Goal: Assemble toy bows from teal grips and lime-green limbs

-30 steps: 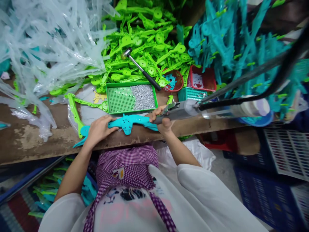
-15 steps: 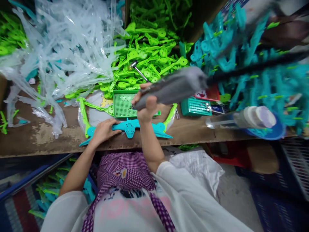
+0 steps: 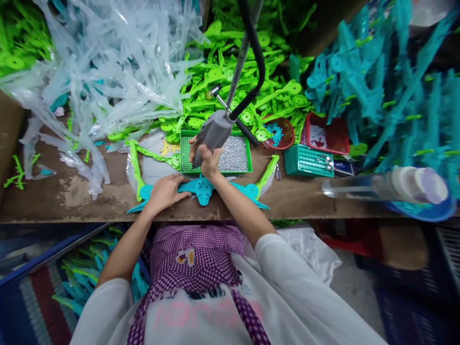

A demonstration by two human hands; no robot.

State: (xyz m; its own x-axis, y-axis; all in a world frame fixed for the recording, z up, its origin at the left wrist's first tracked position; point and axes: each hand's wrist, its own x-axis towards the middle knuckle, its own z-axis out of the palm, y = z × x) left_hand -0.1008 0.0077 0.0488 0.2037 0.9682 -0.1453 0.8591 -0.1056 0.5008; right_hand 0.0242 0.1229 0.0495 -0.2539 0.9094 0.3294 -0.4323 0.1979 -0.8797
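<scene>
Turquoise bow-shaped part (image 3: 203,189) is found lying flat along the near edge of the wooden table (image 3: 302,201), directly before the wearer. Its left arm is covered by the left hand (image 3: 167,194) and held down between fingers and thumb; how firmly it is pressed cannot be told. Light, stiff plastic with a fairly smooth surface is judged; some sliding may be expected if unsupported. Thin end tips are considered the weakest points, so the hold is best taken on the broad arm beside the centre. Green limbs (image 3: 134,175) are noted at both ends. A grey power tool (image 3: 217,129) is gripped in the closed right hand (image 3: 208,160), above the green tray (image 3: 186,151); its tip is hidden. Small metal pieces (image 3: 235,153) are contained in the tray's right half. A hammer (image 3: 247,132) is seen behind.
</scene>
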